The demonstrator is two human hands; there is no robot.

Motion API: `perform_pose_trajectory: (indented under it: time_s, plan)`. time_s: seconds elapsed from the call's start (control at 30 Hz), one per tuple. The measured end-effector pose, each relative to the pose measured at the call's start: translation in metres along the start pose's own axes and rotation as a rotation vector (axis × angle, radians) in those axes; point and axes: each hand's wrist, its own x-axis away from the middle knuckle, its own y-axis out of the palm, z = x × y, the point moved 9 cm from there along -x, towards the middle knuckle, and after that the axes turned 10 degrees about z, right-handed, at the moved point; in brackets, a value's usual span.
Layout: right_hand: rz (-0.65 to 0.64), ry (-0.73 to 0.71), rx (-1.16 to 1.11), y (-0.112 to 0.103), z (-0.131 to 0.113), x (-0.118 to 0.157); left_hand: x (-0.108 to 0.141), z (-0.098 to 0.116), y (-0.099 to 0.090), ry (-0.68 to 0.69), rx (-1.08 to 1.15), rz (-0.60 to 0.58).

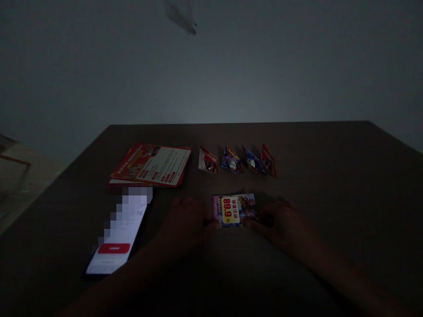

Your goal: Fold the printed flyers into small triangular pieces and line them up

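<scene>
A small printed paper (234, 210) with "89.9" on a yellow patch lies between my hands, near the middle of the dark table. My left hand (193, 222) pinches its left edge, the thumb at the lower left corner. On the right side, my right hand (279, 222) has thumb and fingers closed on the other edge. Beyond the paper several folded paper pieces stand in a row: a red and white one (208, 162), a blue one (232, 161), another blue one (254, 162) and a red one (269, 161). The light is dim.
A stack of red and white leaflets (153, 165) lies at the back left of the table (317, 145). In front of it, a phone (120, 233) with a lit screen rests beside my left forearm. A pale wall (251, 61) rises behind the table.
</scene>
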Motion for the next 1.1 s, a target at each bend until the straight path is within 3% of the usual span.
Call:
perform_pose_trajectory:
  time_s: [0.17,0.3,0.37,0.47,1.1]
  plan:
    - [0.01,-0.006,0.003,-0.002,-0.002,0.0,0.005,0.003,-0.008,0.005,0.025,0.053]
    - [0.025,-0.016,0.011,-0.003,-0.003,0.0,0.019,0.046,-0.009,0.214,0.08,0.188]
    - [0.034,-0.025,0.013,-0.003,-0.004,0.0,0.026,0.067,-0.002,0.322,0.094,0.2]
    - [0.035,-0.03,0.017,-0.002,-0.003,-0.001,0.028,0.08,0.009,0.384,0.025,0.167]
    - [-0.066,0.1,-0.251,-0.005,0.026,0.002,0.028,0.072,0.018,0.403,-0.032,0.182]
